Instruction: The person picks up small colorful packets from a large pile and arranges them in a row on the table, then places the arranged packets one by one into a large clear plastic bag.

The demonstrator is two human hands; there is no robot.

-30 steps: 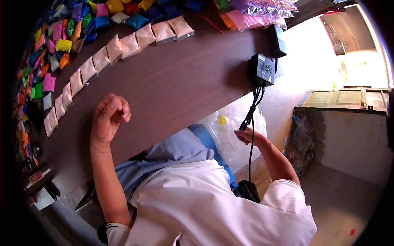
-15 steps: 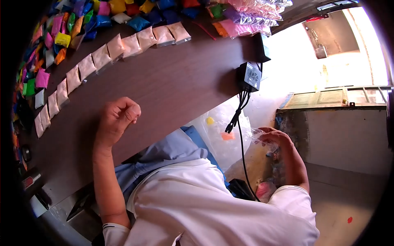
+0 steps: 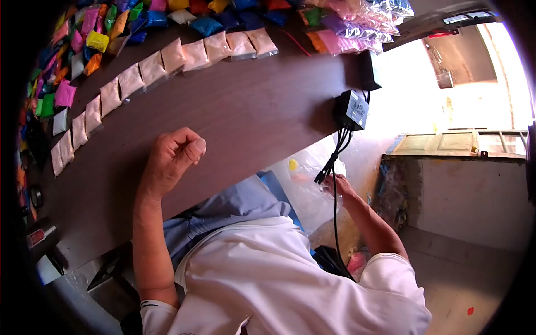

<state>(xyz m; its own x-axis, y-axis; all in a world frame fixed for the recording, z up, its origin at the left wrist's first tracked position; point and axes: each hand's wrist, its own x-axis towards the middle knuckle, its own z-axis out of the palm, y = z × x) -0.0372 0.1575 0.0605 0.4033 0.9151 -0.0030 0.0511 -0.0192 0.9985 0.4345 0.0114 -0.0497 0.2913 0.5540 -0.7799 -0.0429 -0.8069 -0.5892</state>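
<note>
My left hand (image 3: 174,159) is held in a loose fist over the brown table (image 3: 234,106); its curled fingers hide whatever they may hold. Low on the right, beyond the table edge, my right hand (image 3: 339,186) pinches clear plastic at the side of a large translucent plastic bag (image 3: 318,209). Part of that hand lies behind a black cable (image 3: 335,206). A yellow lump (image 3: 293,164) and a blurred orange one show within the bag. A curved row of pale peach packets (image 3: 131,81) lies on the table beyond my left hand.
Many small colored packets (image 3: 97,41) crowd the far left of the table. Stacked pastel bags (image 3: 357,42) stand at the far right. A black power box (image 3: 352,110) with bundled cables sits on the right edge. A wooden gate (image 3: 435,143) stands further right.
My right hand has moved left and inward, from beside the large bag to against it. The orange lump is less distinct. The left fist keeps its shape; the whole view has shifted slightly.
</note>
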